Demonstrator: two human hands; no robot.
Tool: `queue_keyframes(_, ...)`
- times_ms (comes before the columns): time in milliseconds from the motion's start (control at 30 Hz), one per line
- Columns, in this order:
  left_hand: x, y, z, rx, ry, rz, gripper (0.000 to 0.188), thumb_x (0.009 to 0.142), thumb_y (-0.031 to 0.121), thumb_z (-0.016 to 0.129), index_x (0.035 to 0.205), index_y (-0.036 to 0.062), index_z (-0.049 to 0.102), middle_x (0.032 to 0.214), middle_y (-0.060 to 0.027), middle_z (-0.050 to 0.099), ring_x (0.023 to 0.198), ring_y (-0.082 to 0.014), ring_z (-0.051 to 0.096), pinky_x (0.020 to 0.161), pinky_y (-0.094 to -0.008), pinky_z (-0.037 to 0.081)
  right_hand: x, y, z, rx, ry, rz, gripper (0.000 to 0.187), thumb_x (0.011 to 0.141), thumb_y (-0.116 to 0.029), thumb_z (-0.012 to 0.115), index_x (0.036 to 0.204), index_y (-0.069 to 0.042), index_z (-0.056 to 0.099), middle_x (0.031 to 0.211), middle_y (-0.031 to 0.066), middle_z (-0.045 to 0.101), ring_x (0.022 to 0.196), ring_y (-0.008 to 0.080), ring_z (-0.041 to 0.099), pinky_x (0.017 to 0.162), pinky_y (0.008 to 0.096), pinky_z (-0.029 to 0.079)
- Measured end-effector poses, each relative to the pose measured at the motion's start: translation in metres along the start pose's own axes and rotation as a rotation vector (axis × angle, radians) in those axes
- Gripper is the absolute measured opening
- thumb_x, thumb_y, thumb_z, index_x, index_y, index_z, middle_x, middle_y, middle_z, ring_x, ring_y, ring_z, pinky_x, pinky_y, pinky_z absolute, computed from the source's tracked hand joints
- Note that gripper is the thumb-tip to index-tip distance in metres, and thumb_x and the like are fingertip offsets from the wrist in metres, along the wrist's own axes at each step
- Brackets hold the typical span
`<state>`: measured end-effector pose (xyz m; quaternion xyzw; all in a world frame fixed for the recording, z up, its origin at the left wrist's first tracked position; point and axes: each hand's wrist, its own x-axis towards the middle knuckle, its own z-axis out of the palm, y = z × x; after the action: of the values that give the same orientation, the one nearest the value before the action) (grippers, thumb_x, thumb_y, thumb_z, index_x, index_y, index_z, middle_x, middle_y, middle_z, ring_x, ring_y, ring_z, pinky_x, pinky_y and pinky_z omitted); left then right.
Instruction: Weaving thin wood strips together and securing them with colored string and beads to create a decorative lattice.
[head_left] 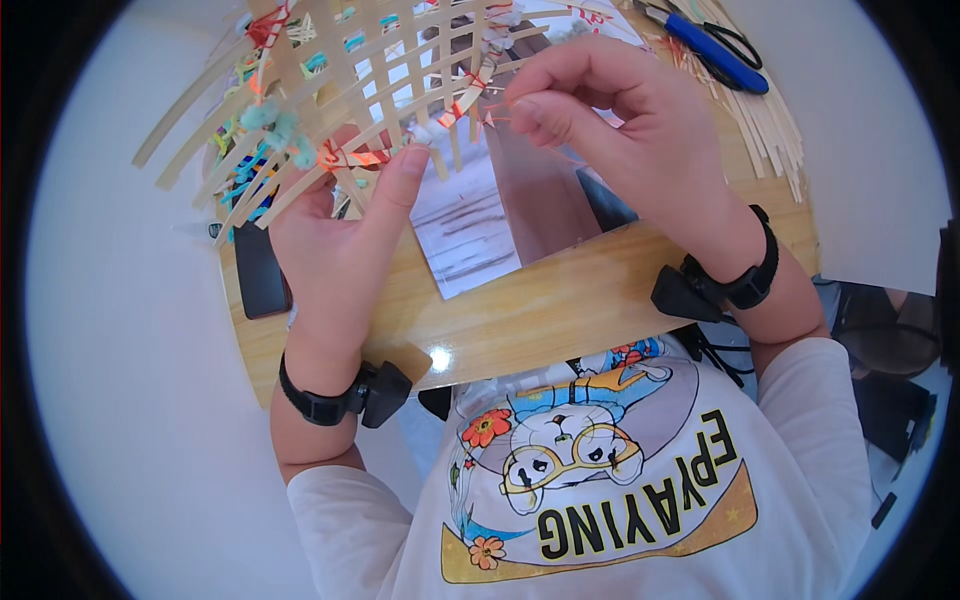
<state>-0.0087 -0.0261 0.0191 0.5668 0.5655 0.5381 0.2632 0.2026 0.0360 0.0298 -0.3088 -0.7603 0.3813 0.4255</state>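
A wooden table [540, 300] with a pale yellow-brown grain fills the middle, its front edge bent by the lens. Its glossy top throws back a small bright glare [440, 358] near that edge. To the left spreads a plain white surface [110, 300], wall or floor being unclear; a pale panel [880, 180] stands beyond the table's right side, above dark, indistinct objects [890, 415].

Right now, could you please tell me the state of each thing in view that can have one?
Left hand: closed on woven lattice
Right hand: thumb and forefinger pinching orange thread
Woven lattice: held, strip ends free at left
Orange thread: pinched, tautness unclear
Picture sheet: lying on the table, partly covered
Blue-handled tool: lying down, open or shut unclear
Loose strips: lying bunched
Dark phone: lying flat
Wrist straps: fastened
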Motion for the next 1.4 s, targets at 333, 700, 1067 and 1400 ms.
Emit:
queue_keyframes(333, -0.005, -0.004, 0.001, 0.222, -0.054, 0.228, 0.034, 0.081, 0.002, 0.075, 0.111, -0.0043, 0.061, 0.102, -0.0129, 0.068, 0.092, -0.0145, 0.063, 0.082, -0.0263, 0.049, -0.005, 0.008, 0.011, 0.075, 0.05, 0.046, 0.014, 0.085, -0.011, 0.07, 0.092, 0.0, 0.064, 0.075, 0.0033, 0.066, 0.068, 0.0079, 0.063, 0.064, 0.022, 0.052)
queue_keyframes(700, 0.003, -0.015, -0.002, 0.213, -0.085, 0.571, 0.033, 0.07, 0.007, 0.078, 0.099, 0.0043, 0.063, 0.104, -0.0122, 0.067, 0.095, -0.0249, 0.064, 0.083, -0.0323, 0.05, -0.008, 0.025, 0.019, 0.797, -0.096, 0.34, 0.014, 0.09, -0.013, 0.064, 0.091, 0.001, 0.063, 0.084, 0.0089, 0.068, 0.074, 0.0132, 0.066, 0.067, 0.0264, 0.055)
queue_keyframes(1067, -0.002, -0.009, 0.004, 0.416, -0.082, 0.819, 0.04, 0.061, -0.002, 0.076, 0.096, 0.0089, 0.061, 0.098, -0.0079, 0.067, 0.085, -0.025, 0.063, 0.071, -0.0334, 0.049, -0.027, 0.04, 0.013, 0.577, -0.096, 0.116, 0.022, 0.089, -0.014, 0.063, 0.106, 0.0, 0.064, 0.105, 0.0086, 0.065, 0.085, 0.0172, 0.066, 0.074, 0.0282, 0.055)
queue_keyframes(1400, 0.0, -0.014, 0.003, 0.197, -0.159, 0.687, 0.035, 0.066, 0.003, 0.079, 0.097, 0.0064, 0.061, 0.096, -0.0085, 0.067, 0.082, -0.022, 0.063, 0.072, -0.0304, 0.049, -0.018, 0.031, 0.012, 0.96, -0.207, 0.439, 0.024, 0.089, -0.011, 0.063, 0.11, 0.001, 0.061, 0.105, 0.0086, 0.065, 0.084, 0.0177, 0.066, 0.074, 0.0268, 0.054)
